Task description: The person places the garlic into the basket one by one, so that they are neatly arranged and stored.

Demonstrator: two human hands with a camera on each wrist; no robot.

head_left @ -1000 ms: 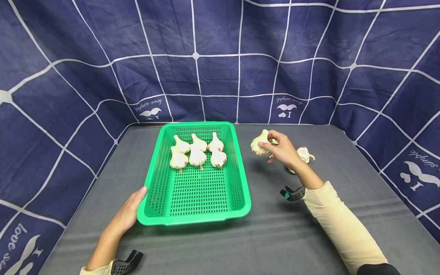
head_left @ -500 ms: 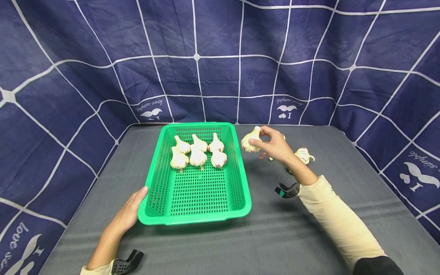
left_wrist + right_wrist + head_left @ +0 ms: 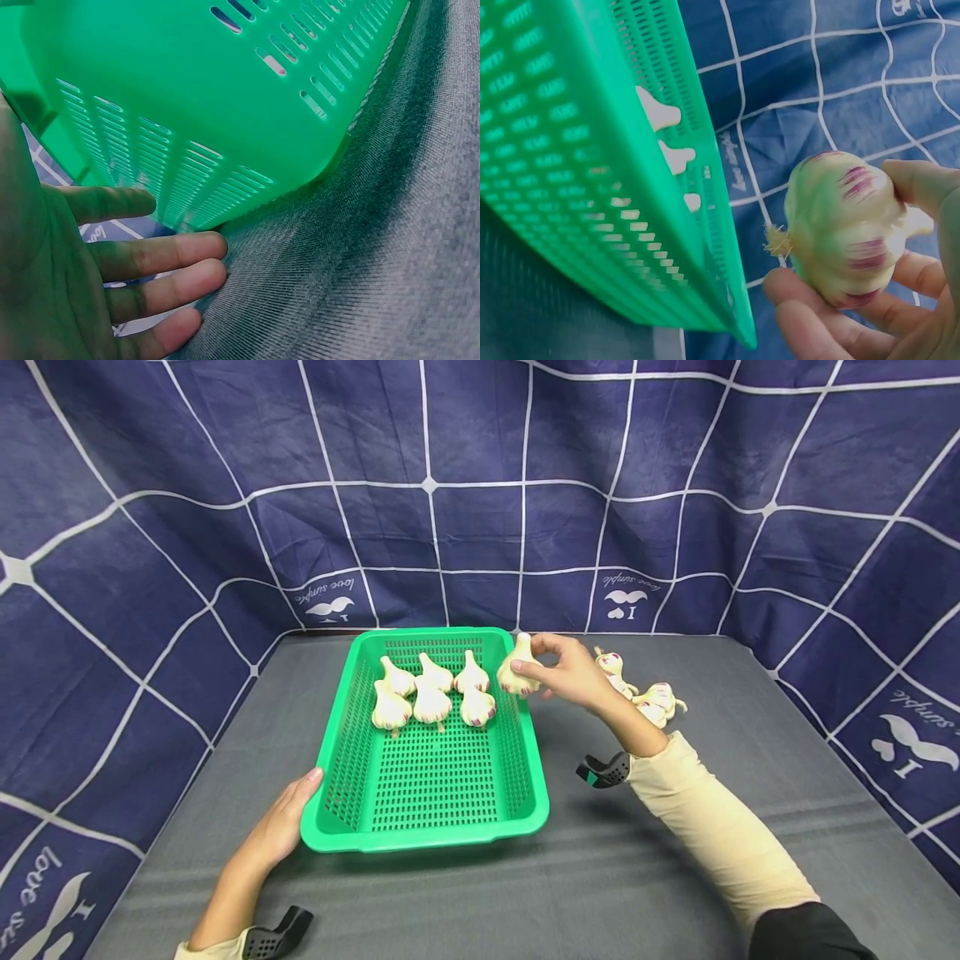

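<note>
My right hand (image 3: 573,675) grips a garlic bulb (image 3: 516,675), cream with purple streaks, over the right rim of a green plastic basket (image 3: 423,838). In the right wrist view, thumb and fingers surround this bulb (image 3: 847,225), its root tuft facing the basket wall. Several more garlic bulbs (image 3: 431,703) lie in two rows toward the far end inside the basket. At the basket's near left corner, my left hand (image 3: 279,823) touches the rim. Its fingers (image 3: 172,255) extend loosely along the outer wall in the left wrist view; the thumb is largely out of that view.
Several loose garlic bulbs (image 3: 658,697) lie in a cluster on the grey cloth surface (image 3: 720,735), right of the basket. A blue curtain (image 3: 480,527) with white grid lines hangs behind and along both sides.
My right hand has carried the garlic bulb leftward from beside the loose cluster to the basket's right rim, uncovering more of the loose bulbs. The left hand and basket are practically still.
</note>
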